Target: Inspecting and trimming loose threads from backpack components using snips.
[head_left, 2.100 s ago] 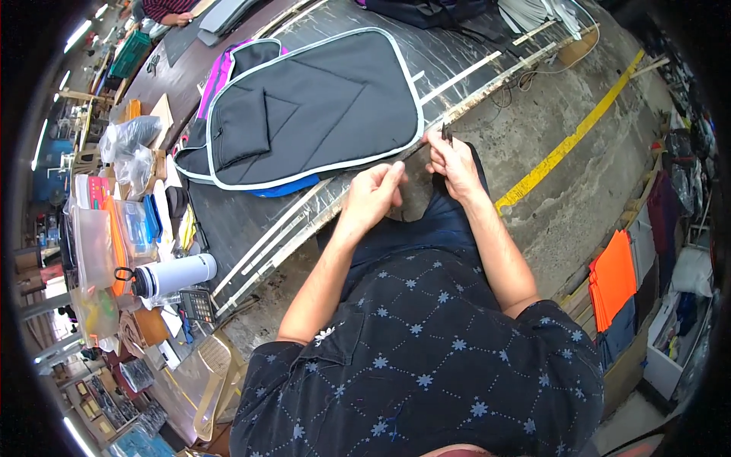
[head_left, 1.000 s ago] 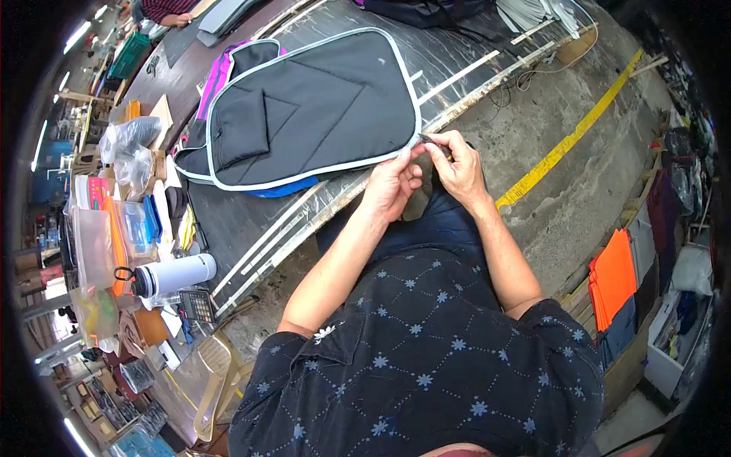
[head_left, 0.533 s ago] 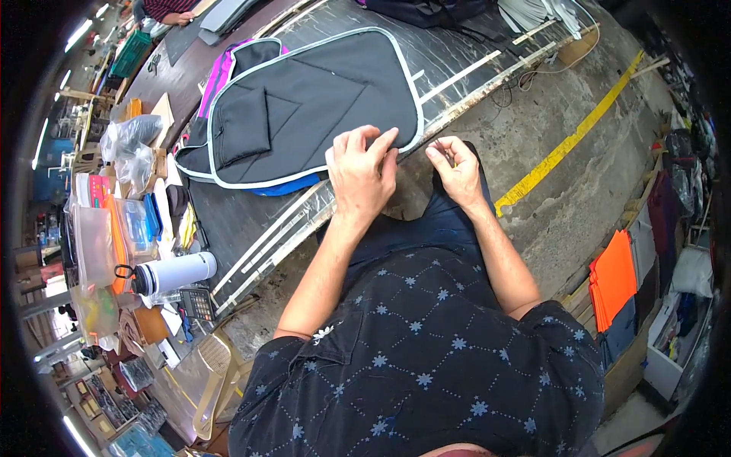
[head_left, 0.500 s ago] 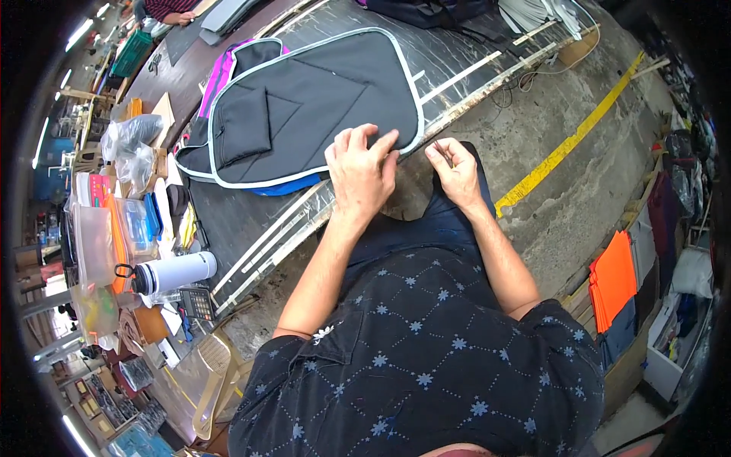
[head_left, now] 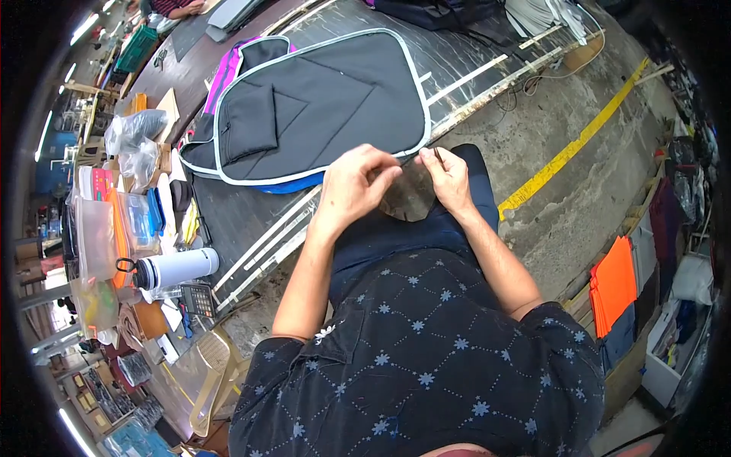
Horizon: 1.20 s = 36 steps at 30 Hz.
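Observation:
A black padded bag panel [head_left: 327, 107] with light grey edging lies on the dark worktable, a flat black pouch [head_left: 253, 118] on its left part. Purple fabric [head_left: 225, 72] and blue fabric [head_left: 293, 183] show from beneath it. At the panel's near edge, my left hand [head_left: 354, 190] has its fingers bent and the tips of thumb and forefinger brought together; whatever is between them is too small to see. Close by on the right, off the panel's corner, my right hand [head_left: 448, 181] pinches a thin dark object [head_left: 438, 155] whose kind I cannot make out.
On the left stand a white bottle [head_left: 179, 268], a calculator [head_left: 199, 300] and plastic containers [head_left: 95, 240]. A dark bag [head_left: 434, 11] lies at the table's far side. Orange fabric [head_left: 613, 286] hangs at right. A yellow line [head_left: 571, 148] crosses the floor. Another person's hand [head_left: 186, 9] shows far left.
My left hand has come down and toward me off the panel, its spread fingers drawing together. The right hand has moved slightly left.

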Available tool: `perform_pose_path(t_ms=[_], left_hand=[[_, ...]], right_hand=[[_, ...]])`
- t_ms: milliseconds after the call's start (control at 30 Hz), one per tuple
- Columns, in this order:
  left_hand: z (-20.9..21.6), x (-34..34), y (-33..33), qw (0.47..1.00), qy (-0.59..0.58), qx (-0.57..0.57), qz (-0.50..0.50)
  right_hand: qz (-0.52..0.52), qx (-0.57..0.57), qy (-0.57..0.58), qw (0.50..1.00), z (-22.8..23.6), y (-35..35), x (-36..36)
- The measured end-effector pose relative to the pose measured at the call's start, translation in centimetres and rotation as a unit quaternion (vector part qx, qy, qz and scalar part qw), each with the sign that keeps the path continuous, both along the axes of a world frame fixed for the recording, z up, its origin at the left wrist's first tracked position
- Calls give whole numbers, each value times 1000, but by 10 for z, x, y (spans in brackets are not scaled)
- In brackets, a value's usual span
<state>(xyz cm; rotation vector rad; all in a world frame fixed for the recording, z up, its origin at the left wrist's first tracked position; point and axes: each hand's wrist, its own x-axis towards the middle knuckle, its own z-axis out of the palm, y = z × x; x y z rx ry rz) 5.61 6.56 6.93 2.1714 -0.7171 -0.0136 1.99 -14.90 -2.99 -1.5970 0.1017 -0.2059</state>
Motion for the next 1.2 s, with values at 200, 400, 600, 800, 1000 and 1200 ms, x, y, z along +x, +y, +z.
perform_pose_path(t_ms=[200, 400, 600, 800, 1000, 1200], left_hand=[[-24, 3, -30, 967, -234, 65, 74], [-18, -11, -25, 986, -49, -78, -141], [7, 3, 25, 995, -99, 21, 3], [25, 67, 150, 901, -247, 125, 335], [-9, 106, 228, 787, -190, 244, 534], [-51, 81, 231, 879, 22, 85, 469]], right_hand=[[-22, 25, 29, 999, -5, 8, 10], [-12, 49, 45, 998, -11, 7, 6], [-13, 91, 14, 996, -21, 15, 5], [-26, 45, 40, 998, -15, 11, 4], [18, 27, 89, 996, -5, 14, 8], [-13, 79, 2, 997, 36, -9, 64]])
